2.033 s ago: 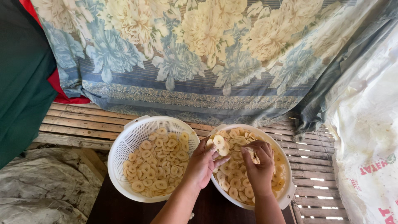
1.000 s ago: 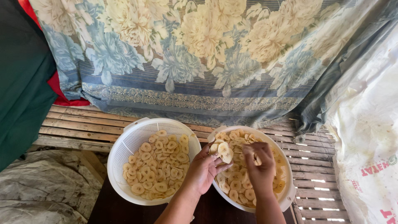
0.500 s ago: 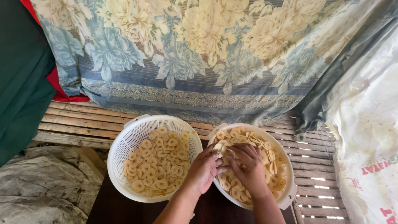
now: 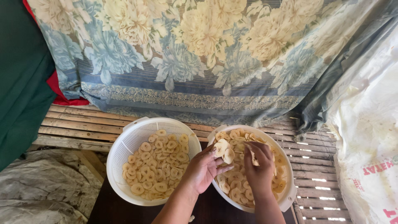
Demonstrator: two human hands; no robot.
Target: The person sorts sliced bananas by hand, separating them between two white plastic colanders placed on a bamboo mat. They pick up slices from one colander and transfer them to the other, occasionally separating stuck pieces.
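Note:
Two white perforated baskets sit side by side, each holding pale yellow round chips. The left basket [image 4: 124, 143] holds chips [image 4: 159, 166] spread in a loose layer. Over the right basket [image 4: 286, 199], my left hand [image 4: 203, 168] grips a small stack of chips [image 4: 224, 151] at its fingertips. My right hand [image 4: 259, 166] is curled beside it, pinching a single chip [image 4: 252, 157] above the pile of chips [image 4: 234, 188] in that basket.
The baskets rest on a dark board [image 4: 112, 207] over a slatted bamboo platform [image 4: 83, 124]. A floral blue and cream cloth [image 4: 199, 54] hangs behind. A green cloth [image 4: 20, 83] is at left, a white sack [image 4: 369, 137] at right, crumpled grey plastic [image 4: 37, 186] lower left.
My right hand dipped into the right basket's pile and has come back up beside my left hand, holding a chip. My left hand kept its stack throughout.

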